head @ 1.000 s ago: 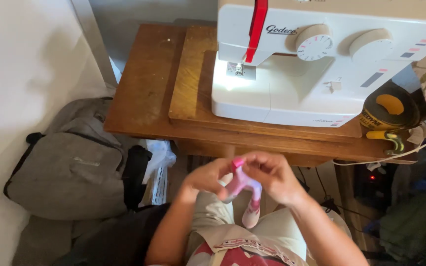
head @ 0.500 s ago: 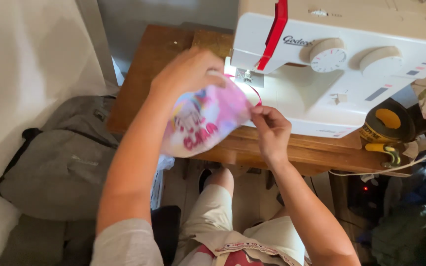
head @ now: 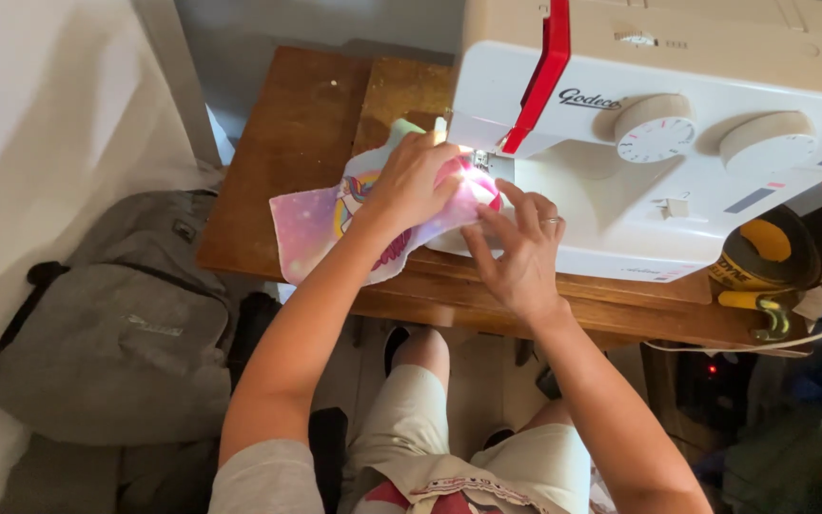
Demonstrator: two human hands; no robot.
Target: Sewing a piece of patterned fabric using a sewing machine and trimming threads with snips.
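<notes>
A pink and purple printed piece of fabric (head: 311,221) lies on the wooden table (head: 287,143), its right end under the lit needle area of a white sewing machine (head: 677,133) with a red lever. My left hand (head: 411,181) lies flat on the fabric and presses it down beside the needle. Just right of it, the fingertips of my right hand (head: 516,247) pinch the fabric's edge on the machine bed.
A grey backpack (head: 116,324) lies on the floor at the left. A yellow and black tape measure (head: 763,252) sits at the table's right end, with cables and dark cloth below it. My knees are under the table's front edge.
The fabric has gone from my lap, up through the air, down onto the machine bed. Both hands have moved forward with it and now rest by the needle.
</notes>
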